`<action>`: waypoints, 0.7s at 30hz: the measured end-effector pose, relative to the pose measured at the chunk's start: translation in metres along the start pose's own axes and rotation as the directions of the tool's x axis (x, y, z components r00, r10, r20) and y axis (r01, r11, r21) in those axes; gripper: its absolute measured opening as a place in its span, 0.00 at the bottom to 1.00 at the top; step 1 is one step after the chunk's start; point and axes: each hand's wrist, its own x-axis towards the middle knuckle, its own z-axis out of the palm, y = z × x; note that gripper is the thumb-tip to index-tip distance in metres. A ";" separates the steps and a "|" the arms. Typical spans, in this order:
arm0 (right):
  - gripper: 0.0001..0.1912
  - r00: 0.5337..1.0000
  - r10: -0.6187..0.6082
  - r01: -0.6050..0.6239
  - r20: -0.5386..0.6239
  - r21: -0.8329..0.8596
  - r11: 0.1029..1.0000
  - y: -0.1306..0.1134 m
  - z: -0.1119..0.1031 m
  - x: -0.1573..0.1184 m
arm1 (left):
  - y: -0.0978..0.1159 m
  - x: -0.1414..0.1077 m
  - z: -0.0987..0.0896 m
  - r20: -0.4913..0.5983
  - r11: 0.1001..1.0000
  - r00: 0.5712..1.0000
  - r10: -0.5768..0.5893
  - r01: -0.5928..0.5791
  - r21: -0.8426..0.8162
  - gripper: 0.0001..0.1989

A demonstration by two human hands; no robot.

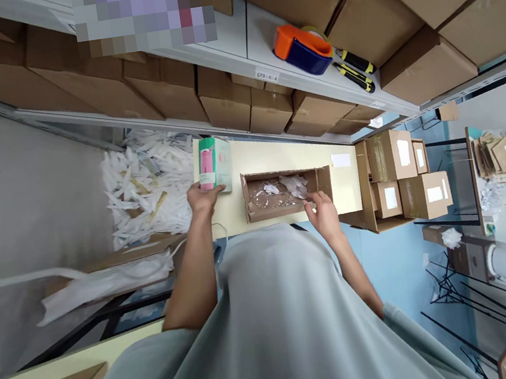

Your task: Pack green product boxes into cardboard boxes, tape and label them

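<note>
A product box (208,164) with a green and white print and a pink bottle pictured on it stands at the left of the cream table. My left hand (202,199) grips its near lower edge, thumb stretched along the front. To the right, an open cardboard box (279,212) holds clear plastic wrap and crumpled white paper (296,186). My right hand (324,216) is at that box's near right corner, thumb and fingers apart over the rim, with nothing seen in it.
A heap of white paper strips (149,185) lies left of the table (347,192). A shelf above bears cartons, an orange and blue tape dispenser (303,49) and yellow-black cutters (354,76). Labelled cartons (390,158) stand at the right. A white paper label (340,160) lies on the table.
</note>
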 end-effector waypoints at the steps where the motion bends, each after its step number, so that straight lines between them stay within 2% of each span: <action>1: 0.15 1.000 -0.015 0.015 0.023 -0.005 1.000 0.002 -0.001 0.003 | 0.002 -0.009 -0.005 0.008 0.998 0.999 0.032 -0.031 -0.049 0.26; 4: 0.15 0.994 -0.061 0.063 0.087 -0.014 0.998 0.009 -0.004 0.009 | 0.011 -0.043 -0.024 -0.032 0.948 0.981 0.190 -0.192 -0.254 0.29; 7: 0.15 0.988 -0.095 0.098 0.118 -0.016 0.995 0.016 -0.006 0.011 | 0.027 -0.082 -0.047 -0.058 0.842 0.918 0.393 -0.385 -0.378 0.37; 9: 0.15 0.983 -0.129 0.131 0.131 -0.008 0.991 0.019 -0.006 0.009 | 0.040 -0.107 -0.058 0.028 0.803 0.856 0.516 -0.472 -0.365 0.45; 11: 0.15 0.975 -0.169 0.171 0.147 0.000 0.985 0.023 -0.006 0.005 | 0.052 -0.128 -0.061 0.174 0.807 0.802 0.572 -0.512 -0.295 0.50; 13: 0.15 0.965 -0.207 0.208 0.163 0.007 0.978 0.027 -0.006 -0.001 | 0.060 -0.143 -0.055 0.322 0.825 0.760 0.565 -0.533 -0.190 0.50; 16: 0.15 0.946 -0.255 0.256 0.202 0.023 0.967 0.034 -0.008 -0.011 | 0.061 -0.150 -0.035 0.488 0.807 0.705 0.515 -0.591 0.002 0.44; 21: 0.14 0.926 -0.291 0.275 0.241 0.095 0.957 0.044 -0.012 -0.018 | 0.039 -0.134 -0.003 0.599 0.616 0.644 0.476 -0.730 0.297 0.33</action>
